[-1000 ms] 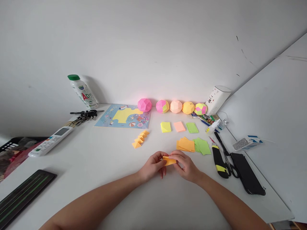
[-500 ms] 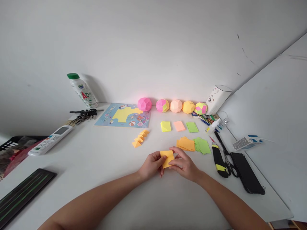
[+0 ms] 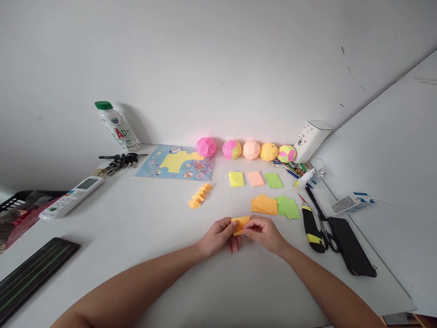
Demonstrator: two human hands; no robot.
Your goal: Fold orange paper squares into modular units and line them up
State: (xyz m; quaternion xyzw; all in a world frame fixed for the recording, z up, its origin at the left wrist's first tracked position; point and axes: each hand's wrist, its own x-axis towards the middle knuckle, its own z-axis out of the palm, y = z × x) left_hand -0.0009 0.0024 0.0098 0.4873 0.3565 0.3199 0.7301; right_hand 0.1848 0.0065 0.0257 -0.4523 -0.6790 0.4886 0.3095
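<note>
A small orange paper square (image 3: 241,222), partly bent over, is held between both hands above the table. My left hand (image 3: 220,235) pinches its left side, thumb on top and fingers beneath. At its right edge my right hand (image 3: 264,233) grips it between thumb and fingers. Several folded orange paper pieces (image 3: 200,197) lie in a row ahead and to the left. Just beyond my right hand are loose orange sheets (image 3: 264,204) and green sheets (image 3: 287,207). Behind those sit a yellow pad (image 3: 236,179), a peach pad (image 3: 256,178) and a green pad (image 3: 274,180).
Several faceted paper balls, one plain pink (image 3: 206,147), line the wall. To the right lie a box cutter (image 3: 312,230), scissors (image 3: 328,239), a black case (image 3: 353,246) and a glue bottle (image 3: 303,179). To the left are a remote (image 3: 71,197), keys (image 3: 119,164) and a bottle (image 3: 118,127).
The orange paper has gone from a nearly open square to a shorter, bent-over shape. My right fingers have drawn closer together on its right edge.
</note>
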